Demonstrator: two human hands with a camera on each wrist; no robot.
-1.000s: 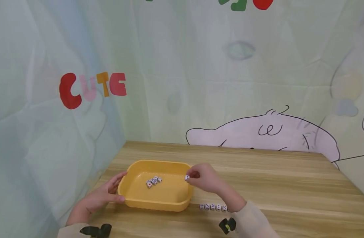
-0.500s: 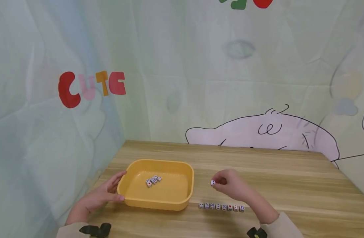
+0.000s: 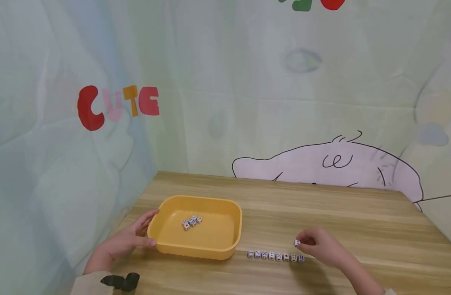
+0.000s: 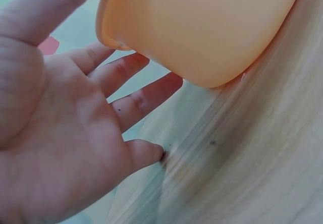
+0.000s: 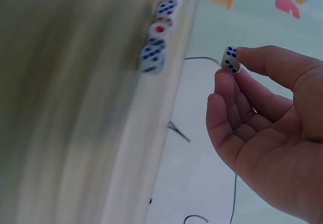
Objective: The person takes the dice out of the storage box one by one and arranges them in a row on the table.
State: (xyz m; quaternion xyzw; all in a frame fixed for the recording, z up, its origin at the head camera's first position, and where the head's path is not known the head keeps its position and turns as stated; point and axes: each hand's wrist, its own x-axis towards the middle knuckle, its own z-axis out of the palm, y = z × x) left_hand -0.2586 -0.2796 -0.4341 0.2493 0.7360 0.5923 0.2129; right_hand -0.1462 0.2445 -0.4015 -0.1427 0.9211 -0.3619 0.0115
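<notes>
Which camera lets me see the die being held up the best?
The right wrist view: there the die looks biggest, pinched in the right hand, and you can see its blue dots. The head view shows it too, but tiny. The left wrist view doesn't show it at all.

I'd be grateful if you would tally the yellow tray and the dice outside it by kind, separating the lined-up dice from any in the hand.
Yellow tray: 1
Dice in the row: 8
Die pinched in the right hand: 1
Total: 10
</notes>
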